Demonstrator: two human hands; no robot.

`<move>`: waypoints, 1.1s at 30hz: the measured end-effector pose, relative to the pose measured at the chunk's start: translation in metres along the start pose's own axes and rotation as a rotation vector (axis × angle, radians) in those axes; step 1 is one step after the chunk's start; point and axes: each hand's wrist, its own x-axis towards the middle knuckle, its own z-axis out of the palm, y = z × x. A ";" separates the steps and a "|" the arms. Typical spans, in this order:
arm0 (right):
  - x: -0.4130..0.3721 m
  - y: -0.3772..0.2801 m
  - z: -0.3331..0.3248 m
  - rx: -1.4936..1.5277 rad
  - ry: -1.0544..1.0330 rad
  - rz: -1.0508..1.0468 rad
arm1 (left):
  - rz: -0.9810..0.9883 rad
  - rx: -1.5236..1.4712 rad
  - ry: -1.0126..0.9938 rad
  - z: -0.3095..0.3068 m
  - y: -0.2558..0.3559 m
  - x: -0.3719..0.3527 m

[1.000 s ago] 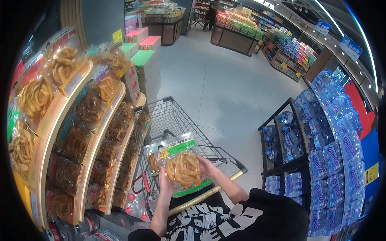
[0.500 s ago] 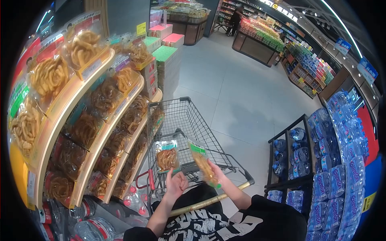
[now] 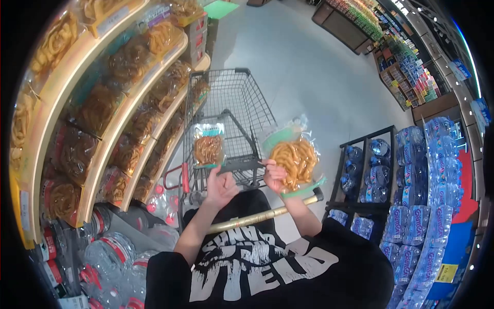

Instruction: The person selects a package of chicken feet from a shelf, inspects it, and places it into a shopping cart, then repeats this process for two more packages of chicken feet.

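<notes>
My left hand [image 3: 222, 188] is closed at the lower edge of a clear bag of brown fried dough twists [image 3: 209, 149], its thumb up against the bag's bottom and the other fingers curled. That bag stands upright over the rear of the shopping cart [image 3: 242, 92]. In my right hand [image 3: 276, 176] is a second, larger-looking bag of golden fried dough twists [image 3: 299, 159], gripped by its left side with its broad front facing me. Both bags are above the cart's handle [image 3: 257, 216]. Wire mesh shows through the cart's basket.
Curved tiered shelves [image 3: 123, 98] of similar bagged twists rise close at the left. Large water bottles [image 3: 110, 252] stand below them. On the right are a black rack [image 3: 360, 170] and stacked blue bottle packs [image 3: 437, 170]. Grey floor [image 3: 293, 67] stretches ahead, toward produce displays [image 3: 350, 23].
The bag in my right hand has turned from nearly edge-on to broad face toward me. My view has tipped downward, so the cart and both hands appear higher.
</notes>
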 end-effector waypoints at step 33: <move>0.010 0.000 0.001 -1.744 0.830 -0.943 | 0.510 2.011 0.383 0.013 -0.014 -0.015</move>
